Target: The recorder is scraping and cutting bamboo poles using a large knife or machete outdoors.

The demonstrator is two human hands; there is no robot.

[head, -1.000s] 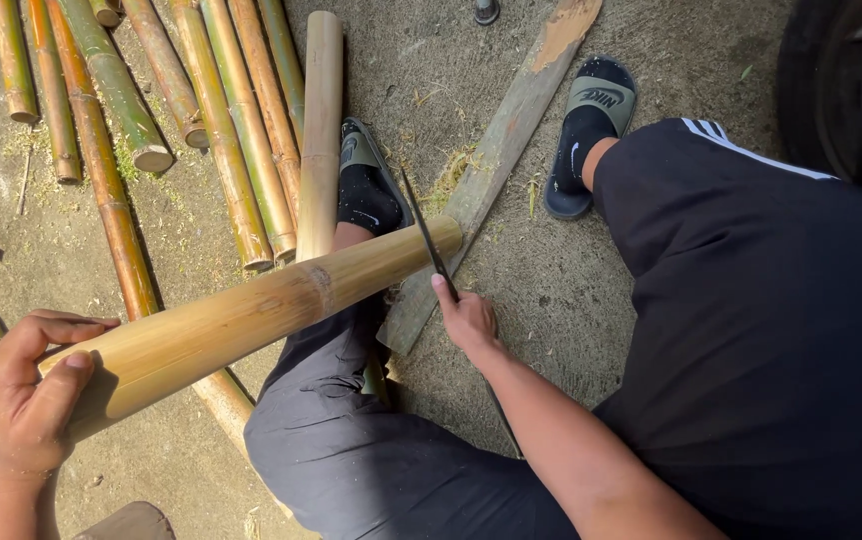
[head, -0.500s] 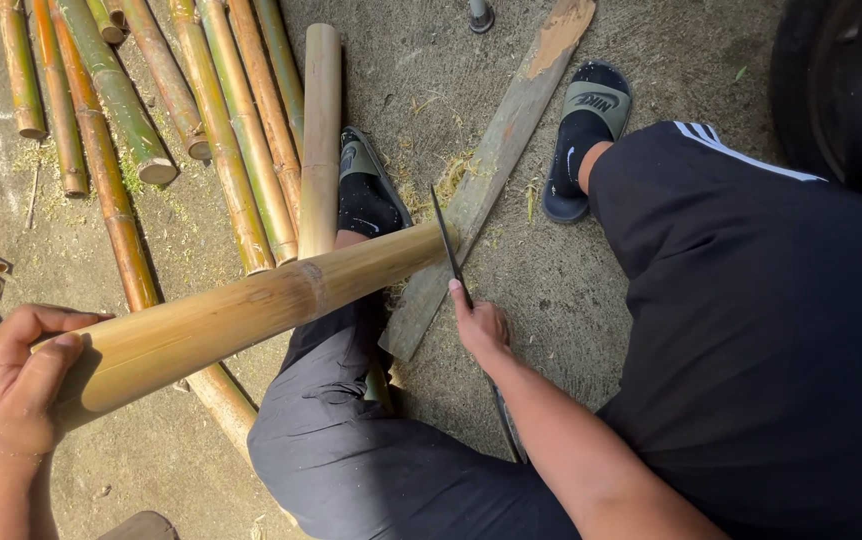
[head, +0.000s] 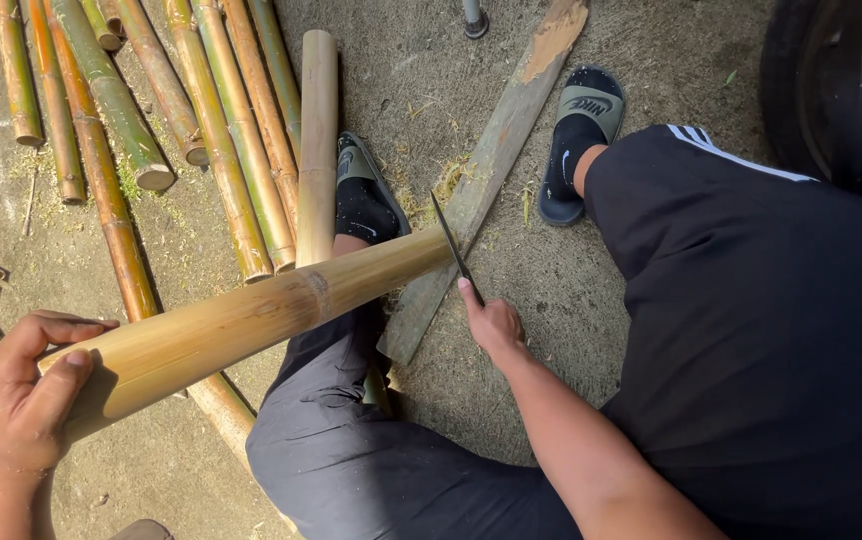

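Head cam: left hand [head: 16,400] wrapped round near end of bamboo pole [head: 251,320]. Right hand [head: 491,325] clenched on knife [head: 451,245], blade touching pole's far end.

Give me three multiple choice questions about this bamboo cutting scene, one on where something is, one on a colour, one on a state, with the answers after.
1. Where does the far end of the held bamboo pole rest?
A. On a chair
B. At the knife blade, above the wooden plank
C. In a bucket

2. What colour are the slide sandals?
A. Black with a grey-green strap
B. Bright red
C. White

3. What is the left hand doing?
A. Hanging free
B. Gripping the near end of the pole
C. Holding the knife

Answers:
1 B, the pole tip meets the blade held by the right hand.
2 A, the dark soles and paler strap show on both feet.
3 B, its fingers wrap the pole's end.
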